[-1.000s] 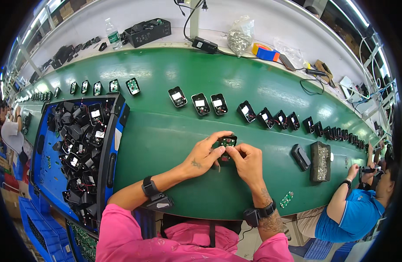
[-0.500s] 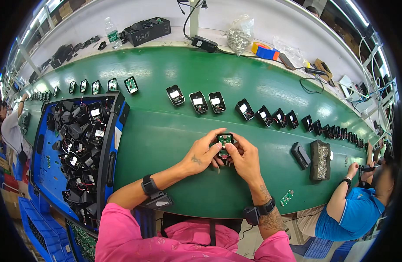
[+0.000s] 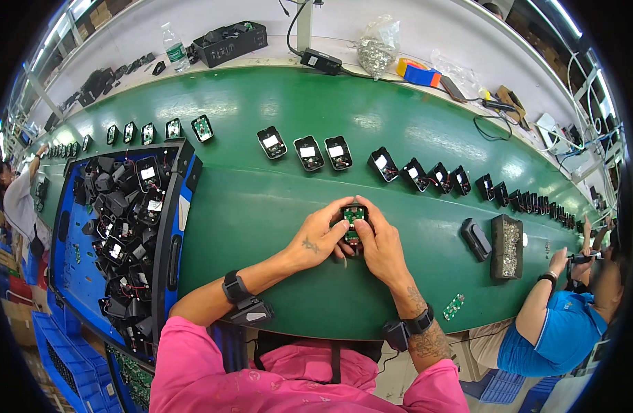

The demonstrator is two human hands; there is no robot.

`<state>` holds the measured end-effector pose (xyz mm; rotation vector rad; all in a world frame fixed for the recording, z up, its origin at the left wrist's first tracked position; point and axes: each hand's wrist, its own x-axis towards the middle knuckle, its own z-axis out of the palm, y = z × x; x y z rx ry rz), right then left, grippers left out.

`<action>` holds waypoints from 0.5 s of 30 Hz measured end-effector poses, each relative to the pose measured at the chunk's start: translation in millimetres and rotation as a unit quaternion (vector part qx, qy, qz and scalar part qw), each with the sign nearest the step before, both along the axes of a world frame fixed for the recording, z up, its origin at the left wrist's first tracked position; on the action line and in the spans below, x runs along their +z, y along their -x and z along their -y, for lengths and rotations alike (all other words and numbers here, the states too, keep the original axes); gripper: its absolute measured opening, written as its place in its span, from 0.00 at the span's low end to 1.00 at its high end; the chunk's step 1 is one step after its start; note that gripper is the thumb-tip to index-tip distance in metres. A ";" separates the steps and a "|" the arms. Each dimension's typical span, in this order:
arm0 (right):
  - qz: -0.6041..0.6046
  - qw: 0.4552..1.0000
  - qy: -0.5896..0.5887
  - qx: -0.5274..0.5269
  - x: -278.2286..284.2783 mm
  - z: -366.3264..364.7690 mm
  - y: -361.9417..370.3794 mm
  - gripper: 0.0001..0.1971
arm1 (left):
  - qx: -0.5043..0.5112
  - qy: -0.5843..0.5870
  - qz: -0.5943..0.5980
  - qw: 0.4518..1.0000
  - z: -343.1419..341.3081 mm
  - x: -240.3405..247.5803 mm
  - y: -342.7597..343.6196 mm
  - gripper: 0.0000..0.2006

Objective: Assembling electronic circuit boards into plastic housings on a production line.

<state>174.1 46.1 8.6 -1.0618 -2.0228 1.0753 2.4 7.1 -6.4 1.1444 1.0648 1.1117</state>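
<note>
Between my two hands is a small black plastic housing with a green circuit board set in its open top. My left hand grips its left side, thumb pressed on the board. On the other side my right hand wraps round the housing, its thumb also on the board. The fingers beneath are partly hidden. Beyond my hands stands a row of open black housings with white labels inside; at its left part, one housing shows a green board.
A blue tray heaped with black housings stands left. On the right are a black case, a box of small metal parts and a loose circuit board. A co-worker in a blue shirt sits at the right.
My hands still hold the housing at nearly the same place, with both thumbs shifted slightly on the board. The view has tilted a little. The co-worker's arm at the right has moved slightly.
</note>
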 end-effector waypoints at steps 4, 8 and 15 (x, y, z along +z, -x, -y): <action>-0.008 0.999 0.038 0.004 2.5 0.4 -2.1 0.22 | 0.005 0.008 0.030 0.999 -1.3 -3.2 0.3 0.24; 0.001 1.000 0.021 0.002 1.3 1.0 -3.2 0.22 | 0.002 -0.002 -0.001 1.000 -1.6 -0.9 1.2 0.23; 0.007 1.000 -0.014 -0.014 -4.0 3.7 4.7 0.21 | 0.021 -0.018 -0.032 0.999 1.4 -3.4 1.7 0.23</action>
